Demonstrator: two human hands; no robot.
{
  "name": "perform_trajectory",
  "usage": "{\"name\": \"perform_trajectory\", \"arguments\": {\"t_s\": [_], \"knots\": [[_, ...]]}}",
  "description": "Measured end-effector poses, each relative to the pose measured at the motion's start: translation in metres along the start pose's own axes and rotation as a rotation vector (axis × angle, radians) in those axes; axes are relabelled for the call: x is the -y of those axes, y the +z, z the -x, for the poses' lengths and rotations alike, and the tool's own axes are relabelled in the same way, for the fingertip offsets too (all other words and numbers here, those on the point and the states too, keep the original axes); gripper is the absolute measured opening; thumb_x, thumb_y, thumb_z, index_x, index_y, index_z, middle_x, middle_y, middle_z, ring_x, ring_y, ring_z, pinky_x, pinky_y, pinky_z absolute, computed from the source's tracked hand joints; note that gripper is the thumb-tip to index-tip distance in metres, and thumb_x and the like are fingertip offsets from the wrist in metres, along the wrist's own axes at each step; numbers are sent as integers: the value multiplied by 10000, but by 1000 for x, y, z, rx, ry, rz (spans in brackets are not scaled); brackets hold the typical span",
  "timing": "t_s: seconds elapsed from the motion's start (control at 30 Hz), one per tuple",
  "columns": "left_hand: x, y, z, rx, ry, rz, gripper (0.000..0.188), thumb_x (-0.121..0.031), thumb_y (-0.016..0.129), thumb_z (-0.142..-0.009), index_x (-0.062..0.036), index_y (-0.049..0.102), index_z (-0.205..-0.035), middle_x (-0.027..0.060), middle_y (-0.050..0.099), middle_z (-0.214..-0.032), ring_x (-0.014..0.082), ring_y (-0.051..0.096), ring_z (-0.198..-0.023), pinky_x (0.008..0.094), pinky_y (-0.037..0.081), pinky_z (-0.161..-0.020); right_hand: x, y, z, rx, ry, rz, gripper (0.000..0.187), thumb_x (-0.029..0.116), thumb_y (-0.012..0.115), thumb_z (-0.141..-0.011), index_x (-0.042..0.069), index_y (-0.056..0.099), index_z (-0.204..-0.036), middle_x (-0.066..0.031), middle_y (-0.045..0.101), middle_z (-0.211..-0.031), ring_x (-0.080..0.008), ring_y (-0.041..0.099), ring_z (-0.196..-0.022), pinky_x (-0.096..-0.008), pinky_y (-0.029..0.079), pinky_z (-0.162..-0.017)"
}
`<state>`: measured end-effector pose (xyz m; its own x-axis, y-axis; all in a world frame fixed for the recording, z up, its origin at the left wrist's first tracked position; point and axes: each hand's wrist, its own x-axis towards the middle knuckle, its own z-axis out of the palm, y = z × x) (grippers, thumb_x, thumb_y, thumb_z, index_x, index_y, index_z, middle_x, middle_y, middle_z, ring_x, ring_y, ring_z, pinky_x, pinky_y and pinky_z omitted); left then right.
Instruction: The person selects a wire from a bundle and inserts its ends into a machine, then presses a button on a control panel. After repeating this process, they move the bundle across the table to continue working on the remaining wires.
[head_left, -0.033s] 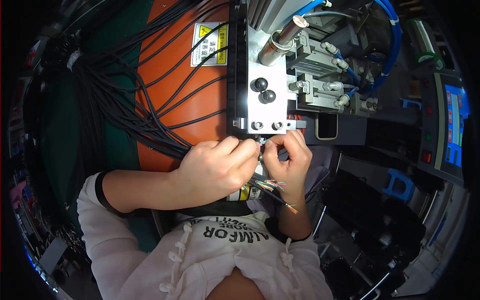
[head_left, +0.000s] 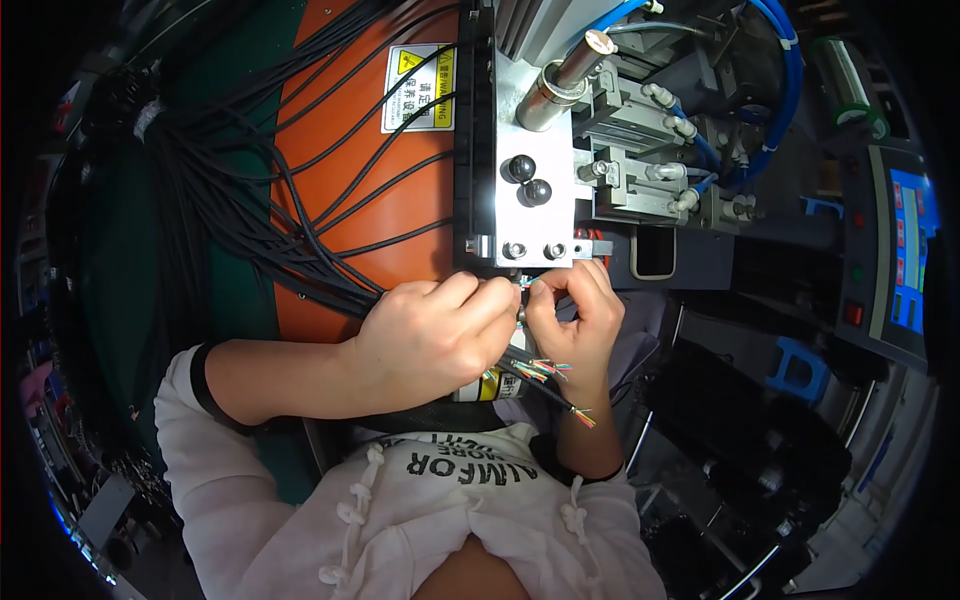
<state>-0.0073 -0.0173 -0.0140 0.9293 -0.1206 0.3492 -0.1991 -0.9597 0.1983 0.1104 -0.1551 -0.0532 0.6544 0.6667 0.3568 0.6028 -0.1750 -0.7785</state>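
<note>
My left hand [head_left: 440, 335] is closed in a pinch at the near end of a metal fixture [head_left: 535, 225]. Facing it, my right hand [head_left: 580, 315] pinches thin coloured wires [head_left: 526, 284] between thumb and forefinger. These wires run between the fingertips of both hands, at the end of a cable that my left hand mostly covers. Below the hands, more black cables [head_left: 535, 385] stick out with their stripped ends fanned into red, yellow, green and white strands [head_left: 545, 370]. Two black ball knobs [head_left: 528, 181] stand on the fixture's plate.
A bundle of black cables [head_left: 210, 215] crosses the orange surface [head_left: 350, 190] from the left into the fixture's side. Pneumatic cylinders [head_left: 640, 185] with blue hoses [head_left: 785, 100] lie right of the fixture. A control panel [head_left: 905, 250] stands far right, a blue stool [head_left: 798, 368] lower down.
</note>
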Motion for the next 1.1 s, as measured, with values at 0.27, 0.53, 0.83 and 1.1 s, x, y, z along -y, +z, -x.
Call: {"name": "perform_trajectory", "arguments": {"t_s": [0.27, 0.53, 0.83, 1.1], "knots": [[-2, -1, 0, 17, -15, -4, 296, -76, 639, -704, -6, 686, -988, -13, 445, -712, 96, 463, -596, 217, 363, -450, 1, -1, 3, 17, 15, 12, 102, -45, 625, -670, 11, 539, -671, -77, 495, -632, -228, 476, -595, -328, 390, -551], [-2, 5, 1, -20, -11, -90, 163, -131, 615, -638, -47, 638, -776, -1, 460, -775, 114, 502, -673, 201, 423, -491, -1, 5, 6, -42, 66, 4, 101, -38, 639, -682, 10, 551, -691, -80, 515, -652, -232, 502, -611, -326, 414, -569], [3, 11, -1, -57, -28, -66, 145, -150, 605, -669, -44, 631, -765, 17, 484, -793, 120, 527, -664, 212, 440, -488, -13, 5, 10, -24, 242, -155, 88, -32, 665, -708, -17, 597, -761, -89, 577, -708, -204, 559, -673, -304, 449, -641], [-9, 32, -1, -274, -80, -34, 129, -197, 609, -723, -71, 635, -730, 38, 527, -825, 146, 567, -642, 253, 429, -439, -5, -13, 4, 27, -153, 184, 117, -9, 671, -737, -16, 635, -848, -134, 616, -825, -276, 590, -791, -337, 479, -732]]}}
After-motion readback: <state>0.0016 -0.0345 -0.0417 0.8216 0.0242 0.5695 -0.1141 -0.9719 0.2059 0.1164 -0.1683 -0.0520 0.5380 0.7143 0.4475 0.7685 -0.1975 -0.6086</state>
